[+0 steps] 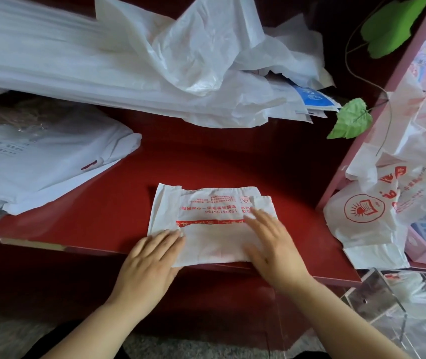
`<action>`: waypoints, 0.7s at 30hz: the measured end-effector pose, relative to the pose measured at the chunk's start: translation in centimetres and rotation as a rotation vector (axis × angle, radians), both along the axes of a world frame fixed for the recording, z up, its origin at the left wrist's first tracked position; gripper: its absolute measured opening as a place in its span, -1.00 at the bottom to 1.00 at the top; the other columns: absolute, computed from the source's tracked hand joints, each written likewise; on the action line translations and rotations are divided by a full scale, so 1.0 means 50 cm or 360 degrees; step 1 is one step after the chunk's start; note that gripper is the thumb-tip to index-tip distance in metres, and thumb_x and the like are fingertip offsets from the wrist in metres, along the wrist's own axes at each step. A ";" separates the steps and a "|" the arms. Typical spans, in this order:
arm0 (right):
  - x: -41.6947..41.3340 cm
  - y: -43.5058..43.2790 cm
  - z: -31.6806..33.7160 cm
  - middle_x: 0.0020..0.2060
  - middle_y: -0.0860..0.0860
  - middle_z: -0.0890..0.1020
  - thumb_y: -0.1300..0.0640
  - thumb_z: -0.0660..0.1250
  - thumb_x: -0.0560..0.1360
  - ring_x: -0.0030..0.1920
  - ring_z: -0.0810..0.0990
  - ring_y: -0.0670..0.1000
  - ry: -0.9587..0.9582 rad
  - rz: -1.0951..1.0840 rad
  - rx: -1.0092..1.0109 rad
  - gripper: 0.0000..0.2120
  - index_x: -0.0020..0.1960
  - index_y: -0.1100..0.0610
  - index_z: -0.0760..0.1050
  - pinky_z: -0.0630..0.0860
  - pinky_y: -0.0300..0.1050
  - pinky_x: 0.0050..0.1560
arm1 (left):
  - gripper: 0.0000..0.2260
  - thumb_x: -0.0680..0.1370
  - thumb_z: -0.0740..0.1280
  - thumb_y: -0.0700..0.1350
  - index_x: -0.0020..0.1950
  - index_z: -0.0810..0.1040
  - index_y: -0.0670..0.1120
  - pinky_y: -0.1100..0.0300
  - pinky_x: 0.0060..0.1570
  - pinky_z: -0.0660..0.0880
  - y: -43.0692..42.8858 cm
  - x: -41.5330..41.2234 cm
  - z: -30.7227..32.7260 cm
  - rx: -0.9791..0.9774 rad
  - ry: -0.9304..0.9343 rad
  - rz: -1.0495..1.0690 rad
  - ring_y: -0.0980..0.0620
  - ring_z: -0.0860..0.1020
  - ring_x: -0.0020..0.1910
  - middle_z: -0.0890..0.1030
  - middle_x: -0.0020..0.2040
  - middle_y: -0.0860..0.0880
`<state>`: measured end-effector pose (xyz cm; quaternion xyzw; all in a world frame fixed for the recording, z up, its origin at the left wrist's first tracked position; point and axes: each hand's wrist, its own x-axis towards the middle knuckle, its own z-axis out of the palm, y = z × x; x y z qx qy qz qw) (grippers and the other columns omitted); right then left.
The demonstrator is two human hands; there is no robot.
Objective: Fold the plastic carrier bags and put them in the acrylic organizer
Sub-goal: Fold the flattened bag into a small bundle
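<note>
A white carrier bag with red print (212, 218), folded into a flat rectangle, lies at the front edge of the red table (206, 156). My left hand (149, 260) rests flat on its near left corner with fingers straight. My right hand (274, 244) presses flat on its right part, fingers spread. The clear acrylic organizer (377, 296) stands low at the right, past the table's front corner, with pale bags inside it.
A big heap of crumpled white bags (186, 63) fills the back of the table. A stack of flat white bags (46, 161) lies at the left. More red-printed bags (372, 213) hang from a pink shelf (357, 146) on the right, beside green artificial leaves (352, 120).
</note>
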<state>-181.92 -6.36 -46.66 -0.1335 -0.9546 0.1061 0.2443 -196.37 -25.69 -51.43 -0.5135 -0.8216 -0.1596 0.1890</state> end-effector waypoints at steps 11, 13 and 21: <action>0.027 0.024 -0.012 0.43 -0.09 -0.10 -0.50 -0.60 0.16 0.44 -0.16 -0.09 -0.0879 0.0185 0.0317 0.12 0.51 0.08 -0.05 -0.37 -0.13 0.37 | -0.56 0.64 -0.24 0.03 0.24 0.35 -0.09 0.14 0.23 0.20 -0.005 -0.005 -0.006 0.0161 0.0129 0.0012 0.04 0.38 0.18 0.62 0.12 -0.07; 0.046 0.045 -0.004 0.35 -0.17 -0.27 -0.53 -0.61 0.01 0.35 -0.32 -0.21 -0.0880 0.0146 0.0301 0.17 0.50 0.01 -0.21 -0.47 -0.33 0.25 | -0.58 0.65 -0.21 0.02 0.22 0.37 -0.09 0.10 0.16 0.26 -0.006 -0.011 -0.010 0.0210 0.0193 -0.0028 0.03 0.38 0.17 0.63 0.10 -0.08; 0.093 0.065 -0.032 0.07 0.05 0.64 -0.05 0.38 0.18 0.03 0.64 0.08 -0.0453 0.0080 0.0170 -0.43 0.17 0.05 0.46 0.58 0.12 -0.07 | -0.73 0.35 0.21 -0.15 -0.12 0.68 -0.14 0.43 0.29 0.11 -0.037 -0.029 0.010 0.0521 -0.0123 -0.0230 0.08 0.48 0.01 0.68 -0.09 -0.09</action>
